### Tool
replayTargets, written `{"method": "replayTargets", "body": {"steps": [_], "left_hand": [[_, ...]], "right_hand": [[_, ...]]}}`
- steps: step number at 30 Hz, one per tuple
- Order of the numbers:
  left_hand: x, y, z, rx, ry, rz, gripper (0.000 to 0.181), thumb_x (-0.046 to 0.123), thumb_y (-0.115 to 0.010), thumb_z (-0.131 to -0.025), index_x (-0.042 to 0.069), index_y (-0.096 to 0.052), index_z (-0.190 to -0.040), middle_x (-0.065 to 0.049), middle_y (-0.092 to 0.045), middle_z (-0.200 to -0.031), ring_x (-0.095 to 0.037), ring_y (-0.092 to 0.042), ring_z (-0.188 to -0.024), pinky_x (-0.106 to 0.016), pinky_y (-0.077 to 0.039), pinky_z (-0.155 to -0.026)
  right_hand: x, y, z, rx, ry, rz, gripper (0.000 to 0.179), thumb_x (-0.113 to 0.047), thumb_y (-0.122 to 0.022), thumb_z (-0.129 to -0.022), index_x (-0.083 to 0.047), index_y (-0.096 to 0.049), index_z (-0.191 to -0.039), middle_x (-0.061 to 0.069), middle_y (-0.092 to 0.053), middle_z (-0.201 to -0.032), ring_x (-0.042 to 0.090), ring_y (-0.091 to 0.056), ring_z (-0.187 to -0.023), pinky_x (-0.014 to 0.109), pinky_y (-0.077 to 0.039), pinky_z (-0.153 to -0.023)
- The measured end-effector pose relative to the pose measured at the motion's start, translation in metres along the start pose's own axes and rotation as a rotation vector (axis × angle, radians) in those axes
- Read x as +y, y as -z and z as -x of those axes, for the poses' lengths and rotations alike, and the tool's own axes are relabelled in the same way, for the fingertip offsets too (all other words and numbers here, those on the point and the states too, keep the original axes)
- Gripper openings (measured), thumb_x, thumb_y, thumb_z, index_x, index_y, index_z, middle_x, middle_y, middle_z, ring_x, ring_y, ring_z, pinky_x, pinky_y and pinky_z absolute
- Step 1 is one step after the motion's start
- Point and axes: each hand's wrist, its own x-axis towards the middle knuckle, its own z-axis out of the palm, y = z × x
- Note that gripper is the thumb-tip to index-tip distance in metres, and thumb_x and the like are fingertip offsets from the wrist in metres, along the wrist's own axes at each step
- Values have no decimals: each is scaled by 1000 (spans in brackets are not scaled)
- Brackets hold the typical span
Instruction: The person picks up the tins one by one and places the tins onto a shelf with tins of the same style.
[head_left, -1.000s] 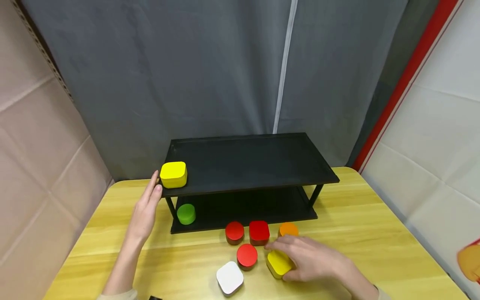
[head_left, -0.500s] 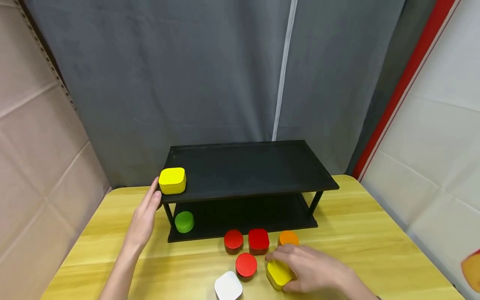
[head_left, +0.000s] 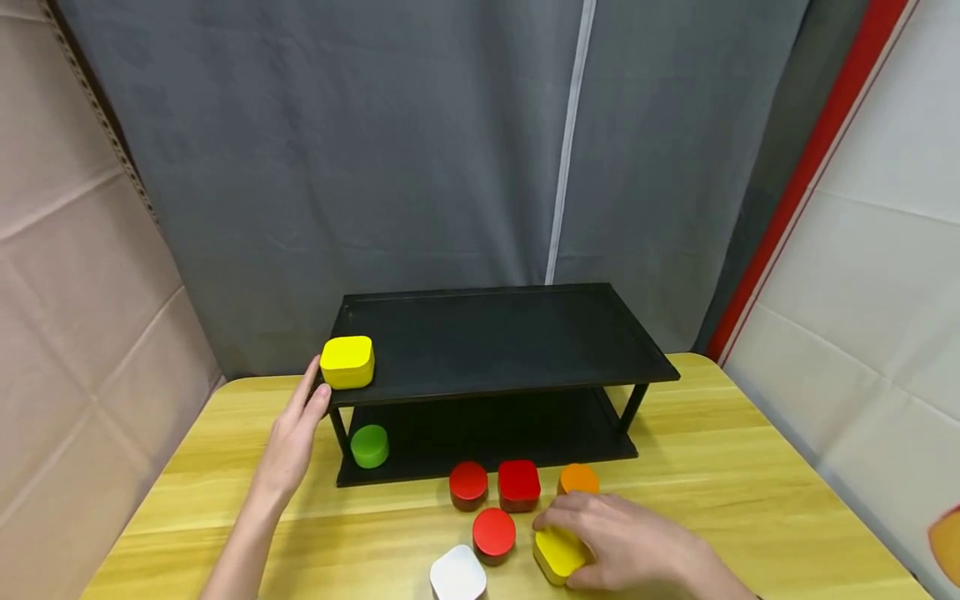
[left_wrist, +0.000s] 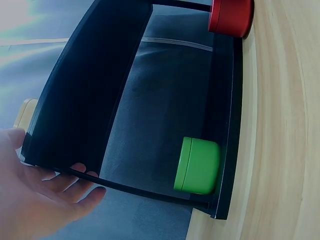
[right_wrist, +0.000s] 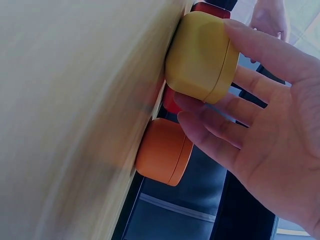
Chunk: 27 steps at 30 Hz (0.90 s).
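Observation:
My left hand (head_left: 292,437) grips the left end of the black two-tier shelf (head_left: 495,346), with the thumb at the front corner of the upper tier. In the left wrist view, several fingertips show just under that tier. A yellow rounded-square box (head_left: 347,363) sits on the upper tier beside this hand. On the lower tier, at the left, stands a round green box (head_left: 370,447). My right hand (head_left: 626,542) holds a second yellow rounded-square box (right_wrist: 200,55) between thumb and fingers, low over the table. Its lid seam shows in the right wrist view.
Two round red boxes (head_left: 493,533) and a square red box (head_left: 519,483) stand before the shelf. A round orange box (head_left: 578,478) is behind my right hand, and a white square box (head_left: 457,573) is at the front. A grey curtain (head_left: 420,142) hangs behind.
The head view has tilted, so the shelf and boxes appear lower in it. Both hands stay at the same things as before.

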Motion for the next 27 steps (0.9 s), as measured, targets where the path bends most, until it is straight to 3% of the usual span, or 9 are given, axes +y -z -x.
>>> {"method": "replayTargets", "body": {"steps": [7,15,27], "left_hand": [[0,0,0,1,0,9,67,52,-39,-108,39,-6,-165,0,-5,-175,-41,-8,-161,-75,-12,-123],[-4,1,-3,-21,-22,47,64,51,-34,-110,37,-6,-166,1,-4,-176,-39,-7,-162,-74,-12,-124],[-14,4,-3,-28,-72,20,64,46,-39,-110,34,-10,-166,-2,-7,-176,-41,-11,-161,-76,-15,-122]], "right_hand": [[-2,0,1,27,-1,17,53,-43,-80,-84,-40,-62,-134,-16,-65,-129,1,-56,-101,31,-59,-87],[-4,2,3,70,-2,55,53,-49,-77,-87,-40,-63,-137,-15,-65,-133,6,-59,-110,37,-59,-92],[-5,3,1,82,-26,29,53,-57,-73,-86,-42,-63,-136,-17,-65,-132,4,-58,-106,35,-59,-89]]}}
